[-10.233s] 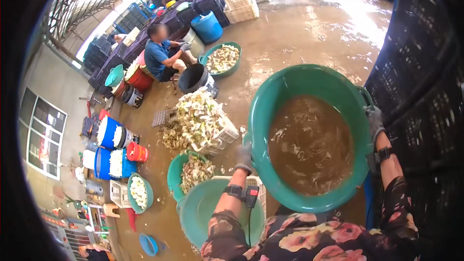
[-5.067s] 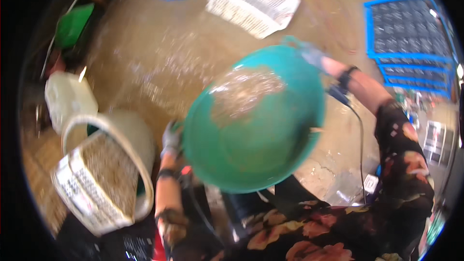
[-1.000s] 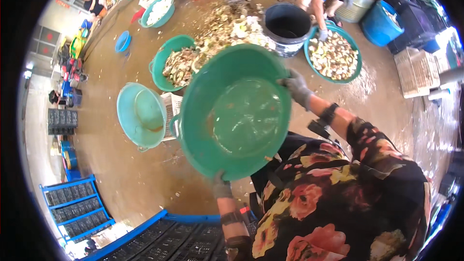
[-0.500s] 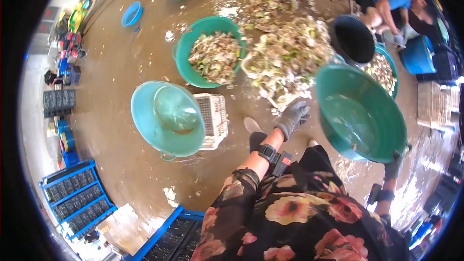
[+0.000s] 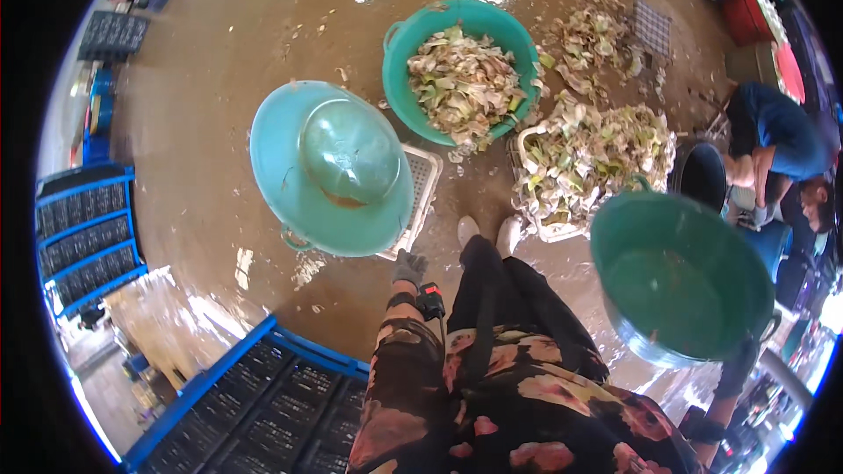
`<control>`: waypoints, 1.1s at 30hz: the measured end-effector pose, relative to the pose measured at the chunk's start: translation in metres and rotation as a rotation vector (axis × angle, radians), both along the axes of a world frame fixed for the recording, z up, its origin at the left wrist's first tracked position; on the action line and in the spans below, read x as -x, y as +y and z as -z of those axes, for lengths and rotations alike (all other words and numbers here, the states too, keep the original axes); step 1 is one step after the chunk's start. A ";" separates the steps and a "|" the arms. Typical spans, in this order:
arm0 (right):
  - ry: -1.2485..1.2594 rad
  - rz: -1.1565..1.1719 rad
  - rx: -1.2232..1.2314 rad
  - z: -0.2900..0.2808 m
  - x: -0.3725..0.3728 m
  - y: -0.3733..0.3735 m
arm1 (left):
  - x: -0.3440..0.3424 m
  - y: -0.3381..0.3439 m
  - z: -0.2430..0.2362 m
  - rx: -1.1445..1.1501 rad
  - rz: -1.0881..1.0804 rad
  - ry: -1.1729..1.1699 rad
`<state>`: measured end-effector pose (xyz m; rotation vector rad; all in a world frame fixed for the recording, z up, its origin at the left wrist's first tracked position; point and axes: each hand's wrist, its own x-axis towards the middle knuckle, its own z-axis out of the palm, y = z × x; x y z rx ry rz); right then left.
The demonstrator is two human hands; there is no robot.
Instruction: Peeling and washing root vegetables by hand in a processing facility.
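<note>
My right hand (image 5: 739,367), in a grey glove, grips the rim of a large, deep green tub (image 5: 676,272) by its lower right handle. The tub hangs tilted, and its inside is bare. My left hand (image 5: 410,266), also gloved, holds nothing, its fingers loosely apart near the front corner of a white plastic crate (image 5: 428,180). On that crate a turquoise basin (image 5: 281,154) lies upside down and covers most of it. Right of my feet, a heap of leafy trimmings (image 5: 597,158) overflows a pale crate (image 5: 562,232).
A green tub (image 5: 397,79) full of trimmings stands ahead, with more scraps (image 5: 597,44) on the wet brown floor. At the right a person (image 5: 781,136) bends beside a black bucket (image 5: 700,177). Blue-framed racks of black trays (image 5: 255,386) stand at lower left.
My left hand has swung left, from beside the trimmings to near the white crate. The view has shifted. The green tub stays in my right hand.
</note>
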<state>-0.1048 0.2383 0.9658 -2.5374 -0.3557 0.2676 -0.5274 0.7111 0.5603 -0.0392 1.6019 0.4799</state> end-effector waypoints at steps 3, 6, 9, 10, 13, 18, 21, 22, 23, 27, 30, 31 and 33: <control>0.003 -0.045 -0.183 -0.010 -0.008 0.122 | -0.010 -0.013 0.004 0.016 -0.126 -0.062; -0.051 -0.200 -0.223 -0.003 -0.024 0.196 | -0.022 -0.014 0.002 0.056 -0.214 -0.189; 0.012 -0.350 -0.395 -0.004 0.018 0.335 | 0.019 -0.024 0.012 -0.132 -0.056 -0.261; 0.086 -0.342 -0.499 -0.006 0.034 0.379 | 0.019 -0.029 0.013 -0.096 -0.170 -0.268; 0.389 -0.496 -0.718 0.017 0.060 0.472 | 0.030 -0.035 0.010 -0.065 -0.450 -0.279; 0.596 -0.616 -0.840 0.131 0.129 0.603 | 0.048 -0.033 0.000 -0.068 -0.831 -0.319; 0.417 -0.784 -0.507 0.170 0.190 0.656 | 0.064 -0.022 -0.004 -0.098 -1.059 -0.321; 0.309 -0.881 -0.395 0.176 0.196 0.668 | 0.057 -0.009 -0.011 -0.094 -1.124 -0.331; 0.262 -0.912 -0.345 0.175 0.199 0.673 | 0.046 0.010 -0.014 -0.085 -1.149 -0.351; 0.203 -1.174 -0.388 0.169 0.249 0.692 | 0.061 0.021 0.006 -0.012 -1.000 -0.299; 0.329 -1.230 -0.371 0.148 0.271 0.695 | 0.058 0.008 0.022 -0.093 -0.812 -0.392; 0.268 -1.266 -0.372 0.152 0.266 0.699 | 0.045 0.009 0.023 -0.118 -0.778 -0.453; 0.442 -1.213 -0.395 0.143 0.264 0.702 | 0.038 0.007 0.016 -0.183 -0.768 -0.529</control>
